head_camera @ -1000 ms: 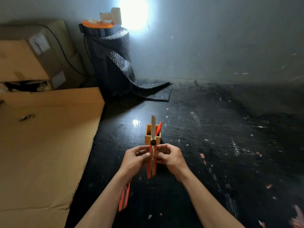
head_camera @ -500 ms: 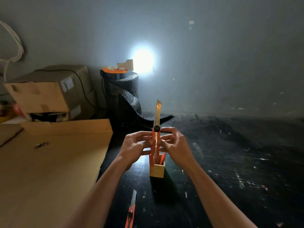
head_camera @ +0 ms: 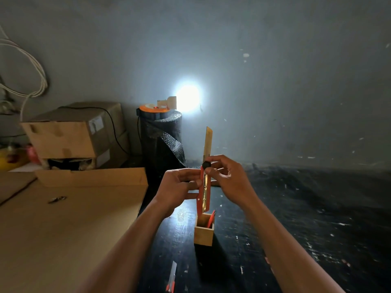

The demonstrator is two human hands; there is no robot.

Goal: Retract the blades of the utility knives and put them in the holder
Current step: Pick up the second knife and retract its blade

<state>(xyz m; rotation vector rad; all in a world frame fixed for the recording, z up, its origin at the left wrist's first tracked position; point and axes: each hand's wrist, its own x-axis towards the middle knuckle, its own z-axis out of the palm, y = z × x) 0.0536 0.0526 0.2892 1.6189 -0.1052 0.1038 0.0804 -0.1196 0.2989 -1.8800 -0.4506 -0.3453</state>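
Left hand [head_camera: 177, 186] pinches the red knife [head_camera: 203, 192] upright above the wooden holder [head_camera: 203, 233], right hand [head_camera: 227, 178] closed on its black knob [head_camera: 206, 164]; the blade [head_camera: 208, 142] stands fully exposed, so a slip risks cutting a finger.

— What has changed in the last second?
— The orange utility knife [head_camera: 203, 190] with its long blade out has risen above the small wooden holder [head_camera: 203, 233].
— And the hands?
— The right hand [head_camera: 228, 180] now pinches its black knob [head_camera: 206, 164].
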